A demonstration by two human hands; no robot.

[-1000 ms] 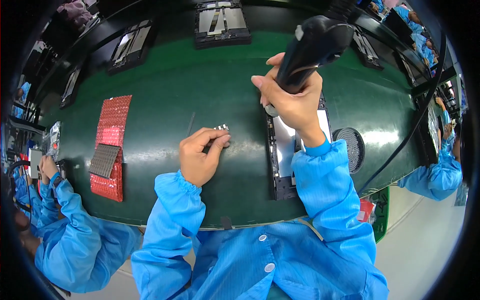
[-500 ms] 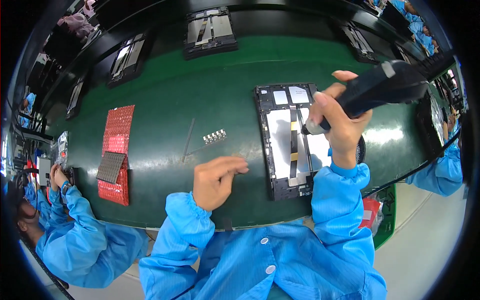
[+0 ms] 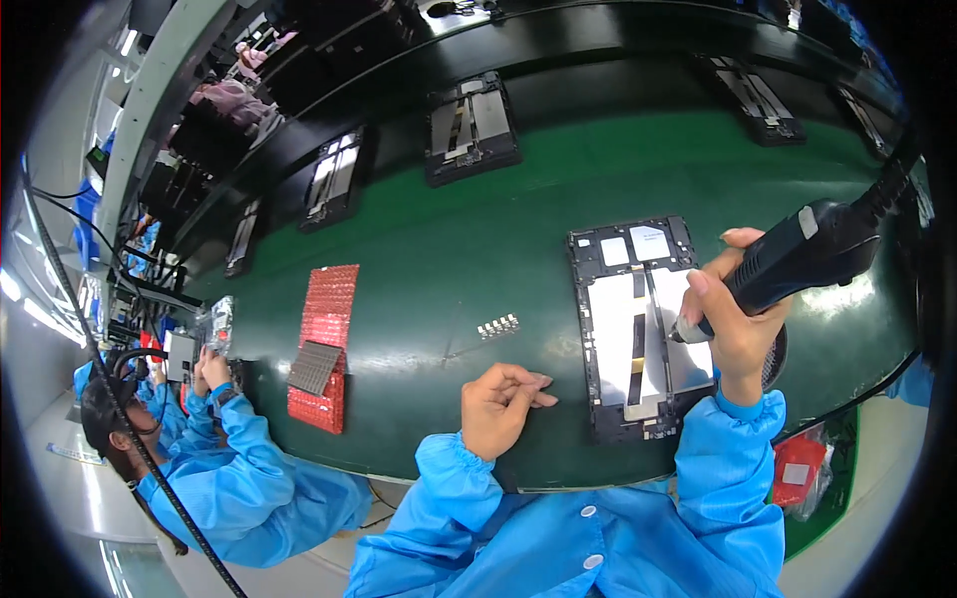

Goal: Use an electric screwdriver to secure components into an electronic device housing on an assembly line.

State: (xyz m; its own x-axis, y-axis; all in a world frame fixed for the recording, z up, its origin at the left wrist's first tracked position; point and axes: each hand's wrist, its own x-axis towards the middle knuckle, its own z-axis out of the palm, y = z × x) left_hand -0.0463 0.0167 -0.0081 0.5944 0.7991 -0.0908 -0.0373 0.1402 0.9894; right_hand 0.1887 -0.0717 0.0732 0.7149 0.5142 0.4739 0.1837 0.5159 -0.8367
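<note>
My right hand [image 3: 743, 344] is wrapped round a black electric screwdriver [image 3: 797, 261]. Its tip points down and left over an opened tablet [image 3: 604, 339], whether touching or just above I cannot tell. The tablet lies flat, showing silver panels, a black frame and a dark ribbon strip down the middle. To the left of the tablet, my left hand [image 3: 501, 407] is closed just above the table, thumb and fingertips together. Anything between those fingertips is too small to make out. A cluster of small metal pieces [image 3: 498, 326] lies beyond my left hand.
Red bubble wrap [image 3: 329, 309] lies on the green table [image 3: 419, 239], with a grey gridded sheet [image 3: 314, 368] on it. Several opened tablets [image 3: 473, 130] stand along the far side. A co-worker [image 3: 239, 468] sits at left. A round dark object [image 3: 776, 354] is partly behind my right wrist.
The whole view has shifted, so the table sits lower and further right. My left hand's fingers have drawn together into a pinch. The screwdriver stays over the tablet. A thin dark line beside the metal pieces no longer shows.
</note>
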